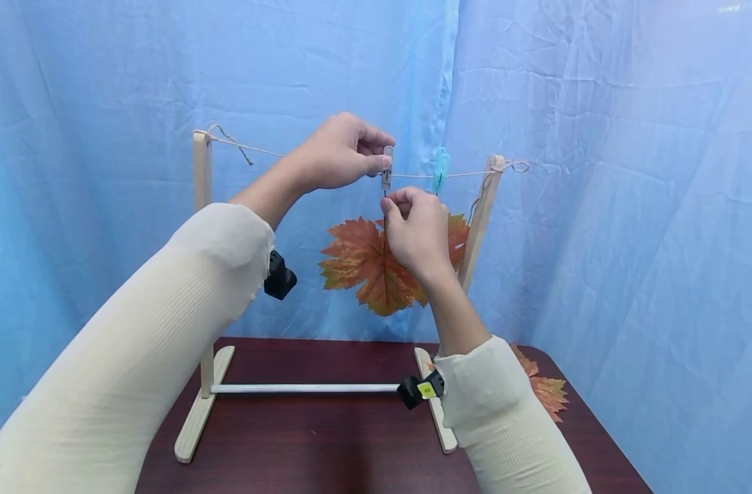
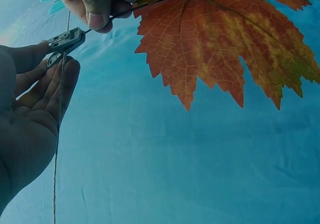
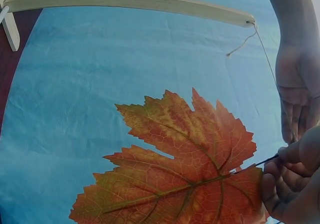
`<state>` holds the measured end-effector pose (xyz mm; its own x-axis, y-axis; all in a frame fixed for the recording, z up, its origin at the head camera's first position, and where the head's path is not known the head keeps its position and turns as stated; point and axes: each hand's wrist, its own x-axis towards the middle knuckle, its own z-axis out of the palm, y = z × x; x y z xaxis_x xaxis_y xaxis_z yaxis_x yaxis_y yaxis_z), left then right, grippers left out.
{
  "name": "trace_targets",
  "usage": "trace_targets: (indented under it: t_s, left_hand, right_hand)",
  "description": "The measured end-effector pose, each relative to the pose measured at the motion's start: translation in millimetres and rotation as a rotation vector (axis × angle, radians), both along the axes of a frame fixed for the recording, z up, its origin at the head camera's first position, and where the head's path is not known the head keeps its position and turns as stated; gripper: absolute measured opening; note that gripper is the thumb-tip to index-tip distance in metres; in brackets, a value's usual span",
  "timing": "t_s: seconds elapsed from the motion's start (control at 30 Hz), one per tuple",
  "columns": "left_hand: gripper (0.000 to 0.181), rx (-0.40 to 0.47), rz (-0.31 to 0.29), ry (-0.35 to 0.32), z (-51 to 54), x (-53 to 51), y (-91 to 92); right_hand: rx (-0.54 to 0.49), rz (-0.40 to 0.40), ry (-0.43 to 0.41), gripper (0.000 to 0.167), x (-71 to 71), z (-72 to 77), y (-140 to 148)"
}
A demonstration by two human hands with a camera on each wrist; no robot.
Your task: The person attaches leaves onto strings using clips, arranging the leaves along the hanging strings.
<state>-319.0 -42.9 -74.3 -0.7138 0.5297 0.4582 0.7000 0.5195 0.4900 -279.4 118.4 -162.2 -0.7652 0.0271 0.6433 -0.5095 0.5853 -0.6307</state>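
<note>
A grey clothespin (image 1: 387, 168) sits on the string, pinched by my left hand (image 1: 345, 154) between thumb and fingers. In the left wrist view the clothespin (image 2: 67, 40) crosses the string, and the dark stem's tip reaches its end. Just below it, my right hand (image 1: 418, 230) pinches the stem of an orange-red leaf (image 1: 376, 267), which hangs down under the string. The right wrist view shows that leaf (image 3: 185, 169) broad side on, its stem between the right hand's (image 3: 295, 179) thumb and fingers. Whether the clothespin's jaws grip the stem, I cannot tell.
A teal clothespin (image 1: 440, 169) on the string holds a second leaf (image 1: 458, 237), partly hidden behind my right hand. Wooden posts (image 1: 482, 219) carry the string, with a white bar (image 1: 308, 388) low between them. Another leaf (image 1: 549, 392) lies on the dark table (image 1: 326, 439) at the right.
</note>
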Motion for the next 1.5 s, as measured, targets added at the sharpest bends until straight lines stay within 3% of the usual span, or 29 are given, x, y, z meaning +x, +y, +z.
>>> trace_targets:
  t_s: [0.3, 0.5, 0.87, 1.03, 1.2, 1.5]
  left_hand:
    - [0.043, 0.023, -0.004, -0.015, -0.4, -0.1, -2.6]
    - [0.044, 0.029, 0.02, 0.035, -1.0, 0.8, -3.1]
    - [0.034, 0.21, -0.006, 0.153, -5.1, 8.0, -16.7]
    - [0.031, 0.265, -0.029, 0.199, -7.2, 15.5, -27.4]
    - [0.03, 0.283, -0.05, 0.218, -14.7, 22.2, -39.0]
    - [0.028, 0.309, -0.058, 0.182, -39.6, 29.9, -64.0]
  right_hand:
    - [0.002, 0.007, -0.014, 0.022, -0.7, -1.9, 1.2]
    - [0.008, 0.011, -0.011, 0.023, 1.7, -3.1, 3.0]
    - [0.046, 0.023, 0.041, 0.022, 10.8, -0.2, 16.8]
    - [0.07, 0.036, 0.123, 0.019, 11.6, -0.5, 28.0]
    - [0.102, 0.06, 0.232, 0.017, 15.0, -1.2, 43.8]
    - [0.181, 0.061, 0.319, 0.016, 15.4, -10.3, 85.0]
